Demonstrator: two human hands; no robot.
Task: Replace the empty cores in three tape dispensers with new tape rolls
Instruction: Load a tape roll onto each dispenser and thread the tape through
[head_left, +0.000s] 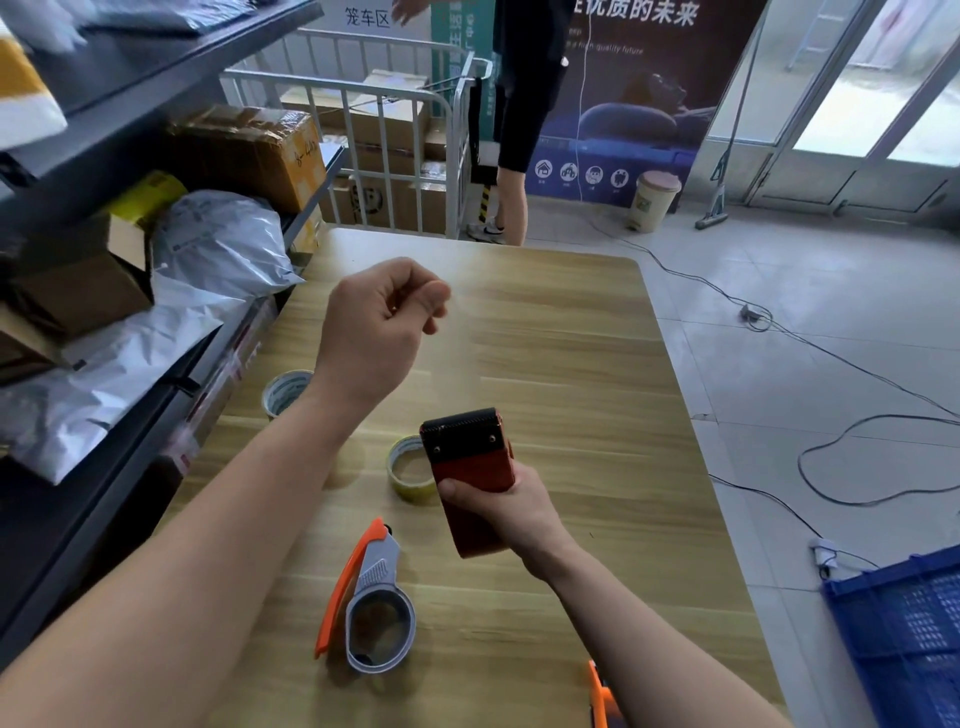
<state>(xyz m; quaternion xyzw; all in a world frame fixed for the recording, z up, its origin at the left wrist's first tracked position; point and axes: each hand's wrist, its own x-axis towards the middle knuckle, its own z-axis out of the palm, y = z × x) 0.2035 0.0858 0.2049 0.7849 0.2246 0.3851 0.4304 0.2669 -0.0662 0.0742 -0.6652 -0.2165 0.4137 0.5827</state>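
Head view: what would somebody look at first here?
Probably the red dispenser gripped in the right hand, low in the middle over the table. Next, the left hand, raised above it with fingers curled. A grey-and-orange dispenser lies on the table nearer the camera, and a tape roll sits just left of the red one.

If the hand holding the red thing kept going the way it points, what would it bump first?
Probably the yellowish tape roll, right beside the red tape dispenser that the right hand grips. If the hand rides higher than it looks, the left forearm instead.
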